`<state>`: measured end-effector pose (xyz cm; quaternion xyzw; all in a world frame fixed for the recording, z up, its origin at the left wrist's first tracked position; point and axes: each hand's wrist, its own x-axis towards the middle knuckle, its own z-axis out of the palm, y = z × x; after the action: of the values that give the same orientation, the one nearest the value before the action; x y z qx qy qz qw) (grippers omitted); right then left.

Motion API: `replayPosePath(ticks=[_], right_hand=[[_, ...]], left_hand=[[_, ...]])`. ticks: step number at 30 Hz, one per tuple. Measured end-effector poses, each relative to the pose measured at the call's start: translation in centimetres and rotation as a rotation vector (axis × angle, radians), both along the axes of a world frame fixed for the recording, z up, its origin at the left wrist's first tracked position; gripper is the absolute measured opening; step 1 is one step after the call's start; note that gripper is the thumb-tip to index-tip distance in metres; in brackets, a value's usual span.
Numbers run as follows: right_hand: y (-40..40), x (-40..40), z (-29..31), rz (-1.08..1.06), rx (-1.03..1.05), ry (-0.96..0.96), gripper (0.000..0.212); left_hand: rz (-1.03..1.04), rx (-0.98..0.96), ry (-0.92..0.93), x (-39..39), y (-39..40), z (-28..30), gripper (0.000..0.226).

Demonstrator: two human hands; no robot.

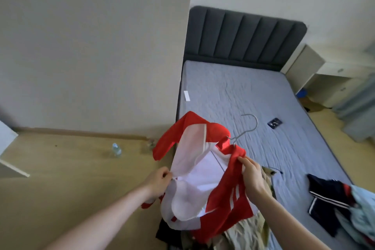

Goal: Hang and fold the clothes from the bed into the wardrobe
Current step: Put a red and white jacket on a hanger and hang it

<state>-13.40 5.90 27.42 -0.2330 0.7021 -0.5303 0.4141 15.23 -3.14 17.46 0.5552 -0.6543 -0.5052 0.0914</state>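
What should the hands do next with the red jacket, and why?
Probably pull the jacket straight over the hanger. Both hands, left and right, pinch its edges, the hook pokes out at the collar, but the cloth hangs bunched.

Grey quilted mattress bed [233, 91] with dark grey padded channel headboard [241, 36] at far end. Landmark: small dark rectangular flat object [274, 123] lying mid-mattress. White paper label strip [187, 95] lies well left of it, near left mattress edge. Navy garment with white stripes [324, 195] lies nearer the camera and right of it, touching a pale blue cloth heap [363, 211] at the frame's right edge. Beige crumpled clothing pile [245, 231] sits at near-left mattress corner, with black fabric [164, 233] beside it. Light wood floor [71, 168] left of bed carries a clear plastic bottle [116, 150], far left of the landmark.
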Motion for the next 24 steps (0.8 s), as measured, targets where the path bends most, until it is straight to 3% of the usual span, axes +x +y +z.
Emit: replayPosePath(ticks=[4, 8, 12, 17, 21, 24], right_hand=[[1.2, -4.2, -5.5, -0.042, 0.109, -0.054, 0.026], [1.9, -9.1, -11.8, -0.069, 0.24, -0.107, 0.033], [1.9, -14.4, -19.0, -0.144, 0.397, -0.11, 0.024], [3.2, -19.5, -28.2, -0.106, 0.557, -0.021, 0.04], [4.2, -22.2, -35.2, -0.132, 0.652, -0.113, 0.028], [4.8, -23.8, -39.1, -0.15, 0.707, -0.118, 0.036]], left_hand=[[-0.046, 0.086, -0.096, -4.7, 0.4, -3.0, 0.033], [-0.027, 0.182, -0.18, -9.5, 0.9, -6.6, 0.031], [-0.045, 0.206, -0.247, -14.0, 1.3, -11.9, 0.031], [-0.078, 0.258, -0.297, -18.6, 2.2, -18.9, 0.032], [-0.047, 0.276, -0.3, -21.5, 3.4, -24.0, 0.035], [-0.039, 0.274, -0.298, -22.5, 4.3, -27.2, 0.041]])
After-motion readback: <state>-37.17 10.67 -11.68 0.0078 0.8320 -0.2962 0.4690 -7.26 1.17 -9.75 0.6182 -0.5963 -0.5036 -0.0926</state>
